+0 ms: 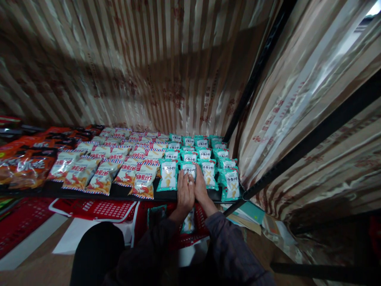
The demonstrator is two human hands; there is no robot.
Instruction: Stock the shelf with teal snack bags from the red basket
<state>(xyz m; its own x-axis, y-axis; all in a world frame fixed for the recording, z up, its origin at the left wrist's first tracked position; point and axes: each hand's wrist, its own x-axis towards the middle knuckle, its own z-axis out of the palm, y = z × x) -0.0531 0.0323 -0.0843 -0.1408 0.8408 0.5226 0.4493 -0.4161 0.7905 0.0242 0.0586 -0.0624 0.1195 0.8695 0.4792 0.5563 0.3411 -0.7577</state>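
Observation:
A teal-and-white snack bag point(188, 168) stands at the front of the shelf, with its lower part hidden behind my hands. My left hand point(185, 193) lies over its left side, fingers pointing up the front. Against the right side is my right hand point(200, 188), its fingers partly hidden. Between them the two hands hold the bag, thumbs close together. Matching teal bags flank it, one to the left point(168, 175) and one to the right point(208, 174). More rows of the same kind stand behind.
White-and-orange snack bags point(145, 180) and orange bags point(31, 169) fill the black shelf point(119, 194) leftward. Below it, a red basket point(202, 228) holds a teal bag point(188, 221). A black shelf post point(312, 139) slants across the right, near striped curtains point(133, 71).

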